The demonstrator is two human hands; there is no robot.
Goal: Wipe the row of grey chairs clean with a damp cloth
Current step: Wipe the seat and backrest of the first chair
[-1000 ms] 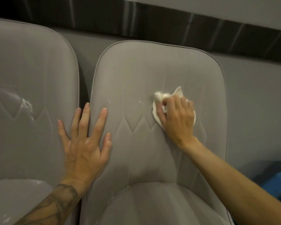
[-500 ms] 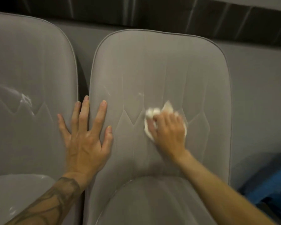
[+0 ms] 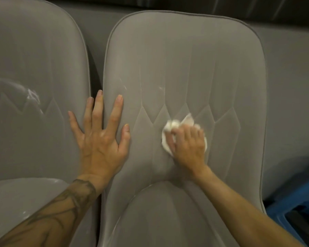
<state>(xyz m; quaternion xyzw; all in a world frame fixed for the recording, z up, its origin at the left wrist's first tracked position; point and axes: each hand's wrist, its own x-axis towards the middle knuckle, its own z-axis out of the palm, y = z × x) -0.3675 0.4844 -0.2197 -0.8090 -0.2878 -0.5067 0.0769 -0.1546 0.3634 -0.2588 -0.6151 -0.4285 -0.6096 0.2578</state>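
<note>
White cloth [image 3: 170, 127] (judged soft, light, best bunched) was gripped by the right hand [image 3: 189, 145] against the grey chair [image 3: 185, 59]; the left hand [image 3: 100, 147] was pressed flat, fingers spread.

Ahead of you: a plain grey wall [image 3: 291, 82], matte, evenly toned. Along the top edge of your view runs a dark band [image 3: 248, 8] with pale slanted streaks; its material cannot be told. At your lower right, a blue object [image 3: 297, 200] sits low against the wall, edges blurred, identity unclear. A black part [image 3: 303, 221] lies just below its blue face. Light: dim, warm, diffuse. A soft shadow falls on the wall just above the blue object.
</note>
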